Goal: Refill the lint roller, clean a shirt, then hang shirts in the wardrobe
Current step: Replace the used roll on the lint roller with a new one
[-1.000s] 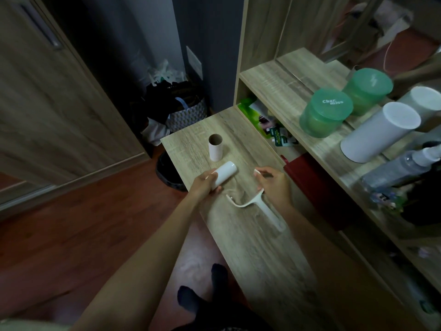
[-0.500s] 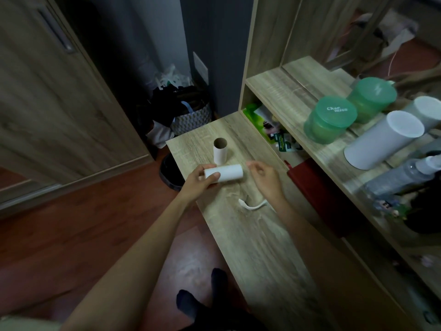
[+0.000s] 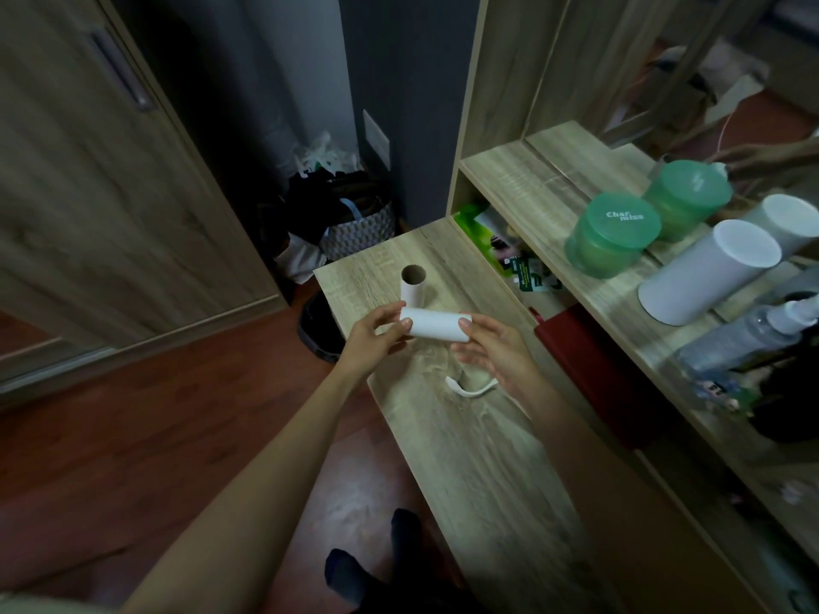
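A white refill roll (image 3: 436, 327) is held level above the wooden bench (image 3: 478, 458). My left hand (image 3: 371, 341) grips its left end, and my right hand (image 3: 494, 347) holds its right end with the thumb on top. An empty cardboard core (image 3: 413, 289) stands upright on the bench just behind the roll. The white lint roller handle (image 3: 467, 388) lies on the bench below my right hand, partly hidden by my wrist.
To the right a shelf carries a green lidded jar (image 3: 614, 234), a white cylinder (image 3: 709, 272) and a spray bottle (image 3: 753, 325). A red item (image 3: 589, 361) lies under the shelf. A patterned bag (image 3: 354, 228) and a dark bin (image 3: 320, 330) stand on the floor, a wardrobe door (image 3: 111, 170) at left.
My left hand lifted the refill roll off the bench and turned it level. My right hand let go of the roller handle and took the roll's right end.
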The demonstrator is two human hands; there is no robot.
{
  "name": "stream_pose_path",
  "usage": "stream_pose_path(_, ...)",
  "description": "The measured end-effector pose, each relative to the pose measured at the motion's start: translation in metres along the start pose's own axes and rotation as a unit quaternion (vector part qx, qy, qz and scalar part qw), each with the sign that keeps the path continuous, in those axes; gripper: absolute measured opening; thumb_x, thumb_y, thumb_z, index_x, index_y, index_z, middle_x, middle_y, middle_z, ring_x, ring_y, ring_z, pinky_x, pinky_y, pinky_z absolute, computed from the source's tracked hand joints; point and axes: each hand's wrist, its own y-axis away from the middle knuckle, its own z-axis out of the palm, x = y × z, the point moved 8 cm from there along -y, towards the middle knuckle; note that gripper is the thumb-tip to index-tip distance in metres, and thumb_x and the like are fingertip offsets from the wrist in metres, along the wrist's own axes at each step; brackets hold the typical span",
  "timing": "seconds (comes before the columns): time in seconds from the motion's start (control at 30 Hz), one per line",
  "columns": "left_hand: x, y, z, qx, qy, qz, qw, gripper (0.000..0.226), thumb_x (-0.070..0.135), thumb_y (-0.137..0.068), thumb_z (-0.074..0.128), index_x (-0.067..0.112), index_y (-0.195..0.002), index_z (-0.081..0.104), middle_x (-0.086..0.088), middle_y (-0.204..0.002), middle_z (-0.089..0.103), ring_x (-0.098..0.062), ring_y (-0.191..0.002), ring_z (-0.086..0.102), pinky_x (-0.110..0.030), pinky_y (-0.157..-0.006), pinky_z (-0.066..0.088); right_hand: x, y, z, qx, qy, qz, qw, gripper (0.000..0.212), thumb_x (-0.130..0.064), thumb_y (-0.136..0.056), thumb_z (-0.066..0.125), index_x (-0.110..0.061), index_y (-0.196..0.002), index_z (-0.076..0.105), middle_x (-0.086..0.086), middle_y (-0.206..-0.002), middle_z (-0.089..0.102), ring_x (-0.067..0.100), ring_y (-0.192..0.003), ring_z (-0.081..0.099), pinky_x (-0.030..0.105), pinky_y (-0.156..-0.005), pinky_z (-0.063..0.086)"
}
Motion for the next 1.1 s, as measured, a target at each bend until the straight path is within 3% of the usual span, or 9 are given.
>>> stream_pose_path(0.17,0.0,0.003,0.002,0.015,0.037,0.002,0.999,0.034,0.01,-0.087,0.068,0.006,-0.12,0.063,-0.008,-0.114,0.06,-0.027,-0.106,0.065,-0.022,-0.077,0.058,0.0,-0.003,-0.005,-0.001,-0.024,0.007,1.0,0.033,-0.015,-0.086,0.066,-0.004,-0.117,0.061,0.019,-0.095,0.068,0.017,-0.065,0.069,0.025,-0.061,0.058)
stream_pose_path(0.27,-0.001,0.004,0.007,0.005,0.046,-0.006,0.999,0.035,0.01,-0.085,0.071,0.007,-0.119,0.064,-0.005,-0.113,0.059,-0.02,-0.096,0.068,-0.024,-0.079,0.058,0.001,-0.002,-0.006,-0.003,-0.043,0.016,0.999,0.025,-0.013,-0.089,0.063,-0.005,-0.113,0.063,0.015,-0.089,0.065,0.015,-0.062,0.065,0.025,-0.06,0.058)
stream_pose_path(0.33,-0.001,0.003,0.009,0.009,0.043,0.0,0.999,0.034,0.01,-0.084,0.072,0.009,-0.117,0.065,-0.005,-0.113,0.058,-0.016,-0.088,0.069,-0.026,-0.078,0.059,0.002,-0.001,-0.006,-0.009,-0.048,0.022,0.999,0.018,-0.012,-0.091,0.06,-0.009,-0.108,0.064,0.014,-0.091,0.064,0.016,-0.066,0.061,0.026,-0.062,0.059)
stream_pose_path(0.5,-0.004,0.0,0.009,0.006,0.028,0.002,1.0,0.035,0.012,-0.082,0.074,0.01,-0.116,0.065,-0.005,-0.114,0.055,-0.017,-0.087,0.067,-0.029,-0.081,0.059,0.007,-0.001,-0.005,-0.018,-0.049,0.035,0.998,0.027,-0.011,-0.092,0.058,-0.006,-0.118,0.061,0.017,-0.102,0.061,0.018,-0.073,0.06,0.027,-0.064,0.059)
stream_pose_path(0.63,-0.005,-0.002,0.01,-0.011,0.005,-0.001,1.0,0.038,0.014,-0.083,0.074,0.009,-0.119,0.064,-0.003,-0.113,0.053,-0.018,-0.091,0.066,-0.037,-0.088,0.057,0.006,0.0,-0.005,-0.027,-0.051,0.032,0.998,0.017,-0.011,-0.092,0.057,-0.012,-0.108,0.064,0.016,-0.1,0.062,0.018,-0.073,0.06,0.027,-0.064,0.059)
stream_pose_path(0.83,-0.003,-0.005,0.012,-0.043,-0.024,-0.004,0.999,0.038,0.016,-0.082,0.075,0.011,-0.119,0.065,-0.005,-0.116,0.05,-0.018,-0.094,0.064,-0.023,-0.081,0.057,0.01,-0.003,-0.007,-0.032,-0.05,0.038,0.998,0.018,-0.012,-0.092,0.057,-0.013,-0.108,0.065,0.016,-0.098,0.062,0.016,-0.07,0.06,0.026,-0.061,0.058)
stream_pose_path(0.97,0.0,-0.006,0.015,-0.06,-0.083,0.011,0.995,0.037,0.026,-0.077,0.08,0.024,-0.112,0.068,-0.003,-0.114,0.051,-0.02,-0.1,0.062,-0.034,-0.09,0.056,0.013,-0.006,-0.008,-0.042,-0.051,0.043,0.997,0.023,-0.015,-0.095,0.053,-0.015,-0.115,0.062,0.015,-0.1,0.062,0.017,-0.072,0.061,0.026,-0.06,0.058)
stream_pose_path(1.1,0.012,-0.003,0.022,-0.037,-0.131,0.063,0.989,0.036,0.02,-0.078,0.079,0.026,-0.11,0.065,0.003,-0.104,0.05,-0.014,-0.088,0.06,-0.024,-0.081,0.054,0.016,-0.008,-0.004,-0.057,-0.069,0.056,0.994,0.023,-0.015,-0.097,0.048,-0.018,-0.117,0.06,0.017,-0.107,0.061,0.02,-0.079,0.065,0.026,-0.061,0.057)
